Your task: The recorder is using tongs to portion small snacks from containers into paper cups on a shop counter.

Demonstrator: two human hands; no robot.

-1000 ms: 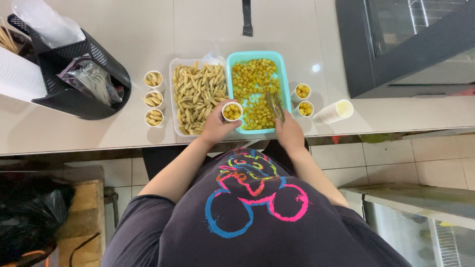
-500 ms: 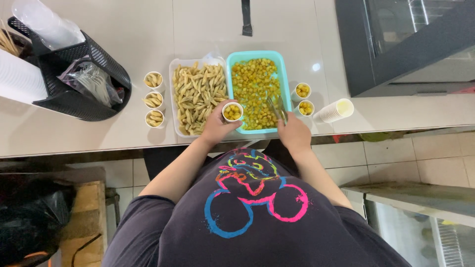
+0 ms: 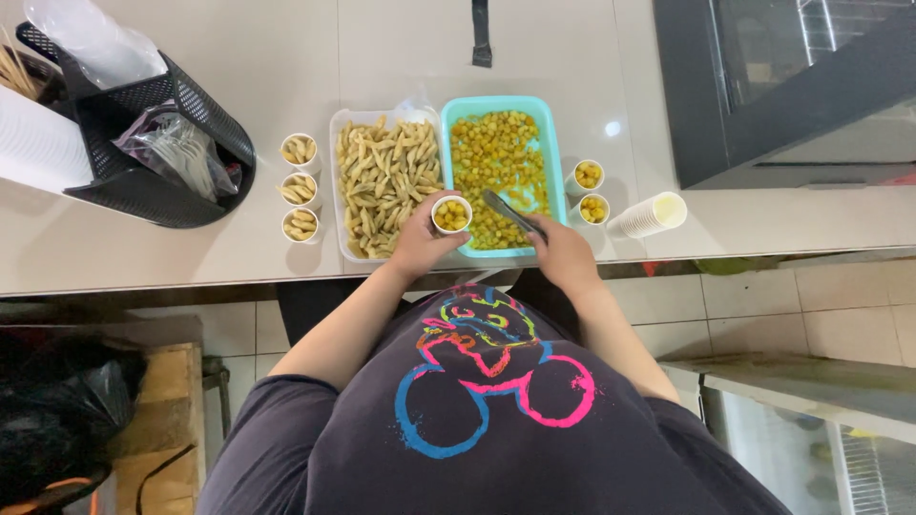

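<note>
My left hand [image 3: 420,246] holds a small paper cup [image 3: 451,214] partly filled with yellow fried pieces, at the near left corner of the turquoise tray [image 3: 547,133]. My right hand [image 3: 563,253] grips metal tongs [image 3: 510,212] that point into the yellow pieces [image 3: 496,162] in that tray. Just left stands a clear tray [image 3: 337,191] of pale fried sticks [image 3: 386,176]. Two filled cups [image 3: 589,191] stand right of the turquoise tray, and three cups of sticks [image 3: 299,188] stand left of the clear tray.
A stack of empty paper cups [image 3: 651,216] lies on its side at the right. A black mesh basket [image 3: 143,143] with plastic bags and cutlery stands at the left, with a white roll [image 3: 38,143] beside it. A dark appliance [image 3: 782,86] occupies the right rear of the counter [image 3: 286,57].
My right hand has drawn the tongs back from over the cup to lie in the turquoise tray. The left hand and its cup have stayed in place.
</note>
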